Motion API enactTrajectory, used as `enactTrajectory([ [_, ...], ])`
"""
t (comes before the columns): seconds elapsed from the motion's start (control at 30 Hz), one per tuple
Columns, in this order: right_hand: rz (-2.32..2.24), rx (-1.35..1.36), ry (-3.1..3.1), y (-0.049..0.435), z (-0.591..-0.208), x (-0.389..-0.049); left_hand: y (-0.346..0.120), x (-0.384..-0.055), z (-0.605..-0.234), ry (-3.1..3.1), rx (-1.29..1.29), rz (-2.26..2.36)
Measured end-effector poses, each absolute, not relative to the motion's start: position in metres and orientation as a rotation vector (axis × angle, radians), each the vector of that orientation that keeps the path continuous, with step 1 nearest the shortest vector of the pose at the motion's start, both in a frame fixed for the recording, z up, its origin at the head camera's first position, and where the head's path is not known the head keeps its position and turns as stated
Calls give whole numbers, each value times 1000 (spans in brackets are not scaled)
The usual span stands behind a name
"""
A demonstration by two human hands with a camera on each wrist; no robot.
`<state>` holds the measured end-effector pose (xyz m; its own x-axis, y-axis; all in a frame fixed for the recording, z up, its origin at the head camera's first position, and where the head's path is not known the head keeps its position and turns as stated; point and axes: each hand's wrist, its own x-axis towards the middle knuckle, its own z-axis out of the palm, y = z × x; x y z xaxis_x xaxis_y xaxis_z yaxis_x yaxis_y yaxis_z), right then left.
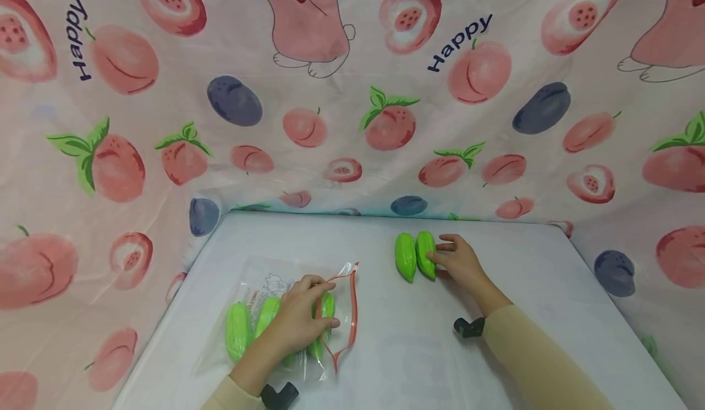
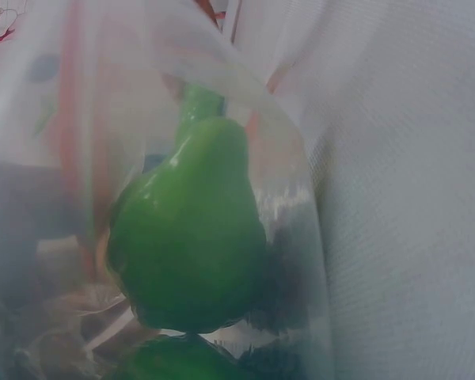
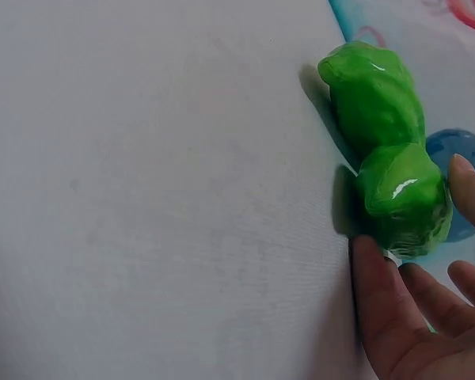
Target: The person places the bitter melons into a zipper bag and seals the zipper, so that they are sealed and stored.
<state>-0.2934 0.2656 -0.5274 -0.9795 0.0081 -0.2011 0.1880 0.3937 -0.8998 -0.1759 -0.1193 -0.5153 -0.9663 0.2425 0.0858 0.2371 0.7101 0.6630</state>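
A clear zip bag (image 1: 344, 318) with a red seal strip lies at the left of the white table, its mouth gaping to the right. Several bright green, ridged plastic fruits (image 1: 238, 331) are inside it. Across the bag near its mouth rests my left hand (image 1: 300, 318), thumb and forefinger spread apart; its other fingers are partly hidden. One bagged fruit (image 2: 191, 226) shows closely through the film in the left wrist view. Farther back, two matching fruits (image 1: 405, 257) lie side by side. My right hand (image 1: 459, 269) touches the right-hand fruit (image 3: 404, 198) with spread fingers.
The white table (image 1: 396, 349) meets a fruit-printed cloth (image 1: 341, 104) at the back and sides. A dark wrist device (image 1: 469, 327) sits at the right wrist, and another (image 1: 279, 396) at the left.
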Motion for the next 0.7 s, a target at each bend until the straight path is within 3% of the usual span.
enactTrajectory([
  [0.7,-1600,204,2483,265,-530,-294,-120,-176,-517,2874,397,1135],
])
